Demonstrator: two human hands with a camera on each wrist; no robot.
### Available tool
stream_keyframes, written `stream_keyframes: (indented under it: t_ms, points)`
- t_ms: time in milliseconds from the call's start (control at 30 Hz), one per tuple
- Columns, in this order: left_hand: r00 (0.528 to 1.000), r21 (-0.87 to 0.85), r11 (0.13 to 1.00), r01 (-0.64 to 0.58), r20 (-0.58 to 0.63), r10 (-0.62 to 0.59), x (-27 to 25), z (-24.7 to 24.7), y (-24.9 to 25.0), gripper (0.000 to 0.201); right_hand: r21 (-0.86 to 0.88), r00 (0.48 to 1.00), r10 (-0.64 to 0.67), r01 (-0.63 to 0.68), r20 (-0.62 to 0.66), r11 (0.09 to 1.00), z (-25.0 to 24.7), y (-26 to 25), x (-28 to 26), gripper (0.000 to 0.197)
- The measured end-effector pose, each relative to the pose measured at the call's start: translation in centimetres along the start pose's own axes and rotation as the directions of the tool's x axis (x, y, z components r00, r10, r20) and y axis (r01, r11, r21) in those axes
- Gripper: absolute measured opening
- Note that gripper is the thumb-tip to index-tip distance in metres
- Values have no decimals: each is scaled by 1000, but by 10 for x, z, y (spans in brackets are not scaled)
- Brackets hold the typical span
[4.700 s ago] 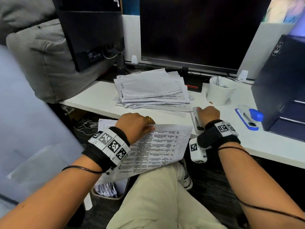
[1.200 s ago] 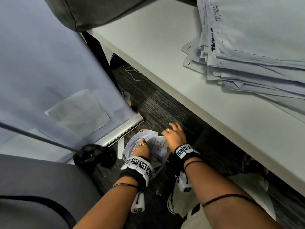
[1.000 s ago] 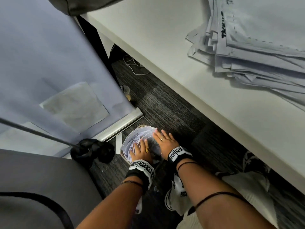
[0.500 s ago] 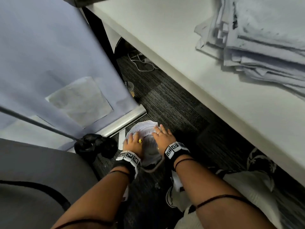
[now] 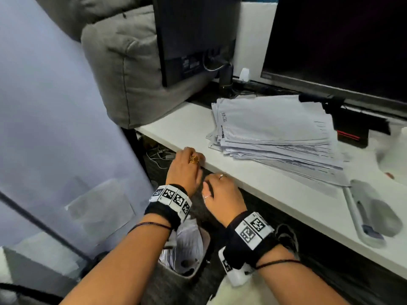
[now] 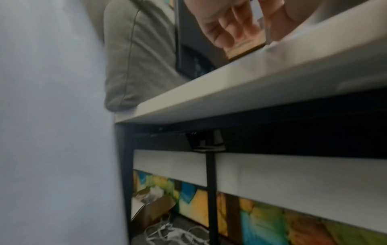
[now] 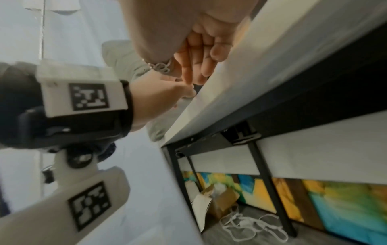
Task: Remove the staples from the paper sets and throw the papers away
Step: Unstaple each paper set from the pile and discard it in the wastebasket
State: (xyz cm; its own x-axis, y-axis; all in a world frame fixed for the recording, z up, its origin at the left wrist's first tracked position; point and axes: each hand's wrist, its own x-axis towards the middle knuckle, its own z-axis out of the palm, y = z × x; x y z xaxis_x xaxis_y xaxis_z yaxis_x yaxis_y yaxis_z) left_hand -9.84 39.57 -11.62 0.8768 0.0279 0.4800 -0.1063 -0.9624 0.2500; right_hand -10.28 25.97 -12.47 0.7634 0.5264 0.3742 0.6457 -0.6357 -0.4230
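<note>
Down below both wrists stands the waste bin point(image 5: 199, 264), stuffed with crumpled papers point(image 5: 189, 247). Just ahead of it the left hand point(image 5: 184, 170) and right hand point(image 5: 222, 194) sit side by side at the front edge of the white desk point(image 5: 264, 188), each empty, with loosely bent fingers reaching that edge; the wrist views show nothing held in either. Beyond and to the right of the right hand lies the stack of paper sets point(image 5: 275, 130) on the desk, well apart from both hands. A pale stapler-like tool point(image 5: 372, 212), blurred, lies farther right. Behind the stack stand two dark monitors point(image 5: 339, 45), and a grey cushion point(image 5: 123, 69) sits beyond the left hand.
</note>
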Motion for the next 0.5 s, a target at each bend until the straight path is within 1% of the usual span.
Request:
stream_keyframes:
  t_ms: [67,100,167,200,233,267,300,333,367,400,433,500]
  points:
    - [998,-29,998,-62,1,62,15,-6,25,37,14,996,29,-28,-83,1000,-30,11,4,30]
    - [997,-25,997,-76,16,76,21,-8,39,37,22,989,65,-62,-137,998,-44,19,6,27]
    - [993,-11,999,-51,109,52,30,-8,65,41,22,960,142,-141,-243,990,-71,40,12,26]
    - [989,20,999,-36,148,32,34,-5,76,45,4,948,199,-204,-250,979,-83,53,17,29]
    - [984,60,998,-24,175,14,38,0,84,48,-37,940,283,-295,-192,955,-93,65,22,35]
    - [980,93,996,-8,197,-11,43,4,91,50,-108,925,369,-377,-89,920,-103,78,26,43]
    - [977,119,993,22,206,-47,47,8,96,52,-193,901,433,-420,34,887,-109,88,28,51]
    - [974,139,988,61,208,-90,51,12,99,51,-259,869,474,-430,139,865,-112,96,29,58]
    - [970,155,983,100,206,-131,56,14,101,49,-295,842,497,-431,207,853,-113,102,28,62]
    - [963,172,976,138,207,-172,61,15,102,47,-309,831,503,-426,239,850,-112,104,25,65]
    - [954,186,966,179,206,-217,66,14,103,46,-317,830,502,-421,242,850,-108,103,22,68]
    - [928,202,941,271,204,-311,78,9,105,46,-355,846,497,-412,191,839,-99,99,13,72]
